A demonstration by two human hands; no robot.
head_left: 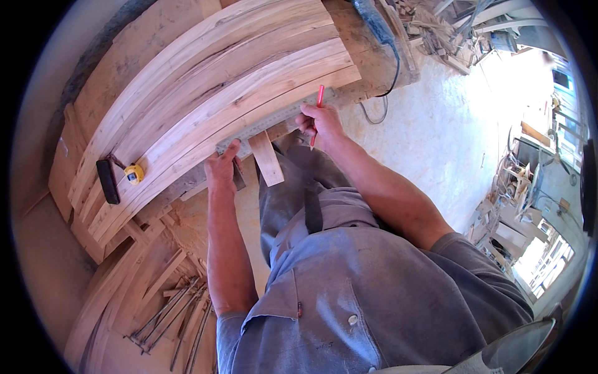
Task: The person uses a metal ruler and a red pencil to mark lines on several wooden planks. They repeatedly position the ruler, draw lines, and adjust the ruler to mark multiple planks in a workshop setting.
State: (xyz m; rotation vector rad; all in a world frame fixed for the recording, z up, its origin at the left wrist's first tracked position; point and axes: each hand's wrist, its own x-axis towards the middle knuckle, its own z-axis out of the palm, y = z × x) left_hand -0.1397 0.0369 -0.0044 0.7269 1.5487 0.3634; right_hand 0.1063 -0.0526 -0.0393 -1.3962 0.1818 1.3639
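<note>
1. Planks [212, 81] lie side by side before the person, their broad sheet spreading from the left to the top centre; they look stiff and, together, probably heavy, best held by the long edges, one at a time.
2. Black oblong block [108, 182] rests on their left part, in the way of lifting them.
3. Yellow tape measure [133, 174] sits just beside it, a second obstruction.
4. Metal rods [168, 318] lean among timber, lower down.
5. Left hand [222, 165] has its thumb at the ruler's left end; its fingers are partly hidden, so I cannot tell how firmly it closes.
6. Ruler [274, 118] runs along the near plank edge; it seems thin, rigid and light, steadied best by pressing flat.
7. Short wooden slat [266, 161] juts from beneath it toward the person.
8. Right hand [322, 124] is closed around a red pencil [321, 95], a slim, light thing whose point could snap.
9. Blue power tool [372, 22] lies beyond, its black cable [397, 65] drooping.
10. Scrap wood [430, 34] is heaped at upper right.
</note>
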